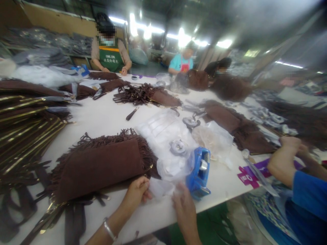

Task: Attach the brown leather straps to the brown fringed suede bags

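Note:
A thin, see-through white sheet (160, 188) spans the gap between my hands near the table's front edge. My left hand (138, 191), below a silver bangle, has its fingers pinched at the sheet's left edge. At the right edge, my right hand (184, 204) is closed on it; motion blurs those fingertips. Just left lies a dark brown fringed bag (102, 166) with its flap upward and its fringe towards the back. A blue tape dispenser (198, 177) stands right beside my right hand. Behind the sheet is a pile of white plastic wrapping (163, 132) with a rolled strap bundle (178, 147).
Stacked brown bags with gold zips (28, 129) fill the left side. Dark straps (133, 94) lie farther back, with one loose strap (132, 114) nearby. At right, a co-worker's arm (286, 160) reaches over the table by a purple ribbon (250, 175). Other people work across the table.

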The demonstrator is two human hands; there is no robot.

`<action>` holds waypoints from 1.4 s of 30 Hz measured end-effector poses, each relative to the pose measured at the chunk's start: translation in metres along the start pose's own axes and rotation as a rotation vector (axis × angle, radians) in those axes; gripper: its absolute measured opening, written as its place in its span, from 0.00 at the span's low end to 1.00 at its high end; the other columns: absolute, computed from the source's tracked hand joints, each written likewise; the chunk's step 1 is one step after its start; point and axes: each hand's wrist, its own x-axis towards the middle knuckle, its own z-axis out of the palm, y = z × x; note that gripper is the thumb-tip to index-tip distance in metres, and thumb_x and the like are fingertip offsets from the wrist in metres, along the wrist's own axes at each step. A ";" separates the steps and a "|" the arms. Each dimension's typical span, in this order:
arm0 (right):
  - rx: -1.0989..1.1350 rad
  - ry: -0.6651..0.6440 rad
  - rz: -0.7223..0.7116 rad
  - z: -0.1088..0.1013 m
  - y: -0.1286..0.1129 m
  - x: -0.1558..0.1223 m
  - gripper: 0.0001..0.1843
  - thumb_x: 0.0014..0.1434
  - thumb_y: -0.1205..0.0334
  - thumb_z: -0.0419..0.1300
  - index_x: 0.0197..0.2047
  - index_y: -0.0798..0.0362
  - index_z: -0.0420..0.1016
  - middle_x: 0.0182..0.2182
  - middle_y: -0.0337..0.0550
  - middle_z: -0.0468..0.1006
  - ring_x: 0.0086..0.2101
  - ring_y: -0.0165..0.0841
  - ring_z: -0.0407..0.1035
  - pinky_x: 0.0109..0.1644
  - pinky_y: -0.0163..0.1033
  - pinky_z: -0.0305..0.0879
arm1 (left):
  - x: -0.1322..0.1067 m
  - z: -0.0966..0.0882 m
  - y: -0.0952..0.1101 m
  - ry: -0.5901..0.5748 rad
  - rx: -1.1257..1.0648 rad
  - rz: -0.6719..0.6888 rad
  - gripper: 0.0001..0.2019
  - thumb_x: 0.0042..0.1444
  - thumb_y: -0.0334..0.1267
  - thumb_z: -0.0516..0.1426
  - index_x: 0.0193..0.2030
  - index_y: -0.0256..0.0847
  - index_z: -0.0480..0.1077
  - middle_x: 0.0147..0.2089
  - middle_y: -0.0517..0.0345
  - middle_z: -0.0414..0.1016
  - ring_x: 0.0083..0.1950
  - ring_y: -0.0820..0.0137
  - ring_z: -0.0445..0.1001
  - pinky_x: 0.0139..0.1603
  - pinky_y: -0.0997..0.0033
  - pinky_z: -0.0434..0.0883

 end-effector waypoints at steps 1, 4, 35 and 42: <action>-0.063 0.006 -0.056 0.001 0.000 0.001 0.26 0.63 0.51 0.50 0.60 0.57 0.61 0.51 0.55 0.72 0.39 0.38 0.73 0.42 0.43 0.71 | 0.000 0.000 -0.001 0.001 0.005 0.003 0.16 0.51 0.52 0.57 0.32 0.38 0.67 0.19 0.58 0.74 0.18 0.76 0.65 0.20 0.79 0.58; -0.247 0.005 -0.221 0.003 -0.003 0.004 0.23 0.64 0.55 0.50 0.60 0.55 0.62 0.54 0.54 0.68 0.50 0.42 0.68 0.52 0.45 0.66 | 0.001 0.000 0.000 0.006 0.007 0.007 0.16 0.50 0.51 0.57 0.31 0.38 0.67 0.19 0.58 0.73 0.18 0.76 0.65 0.20 0.79 0.58; 0.157 -0.281 0.229 -0.028 -0.005 0.010 0.18 0.54 0.47 0.59 0.37 0.54 0.72 0.19 0.32 0.67 0.18 0.27 0.58 0.21 0.31 0.51 | -0.019 -0.005 -0.006 0.122 0.212 0.013 0.18 0.55 0.52 0.53 0.43 0.39 0.69 0.34 0.51 0.77 0.25 0.68 0.73 0.24 0.71 0.66; -0.123 -0.225 -0.034 -0.042 -0.011 0.003 0.14 0.61 0.53 0.51 0.36 0.52 0.72 0.30 0.41 0.77 0.32 0.38 0.70 0.36 0.38 0.62 | -0.030 0.036 0.034 0.125 1.033 0.814 0.13 0.64 0.38 0.48 0.50 0.43 0.70 0.50 0.48 0.74 0.53 0.57 0.70 0.56 0.55 0.64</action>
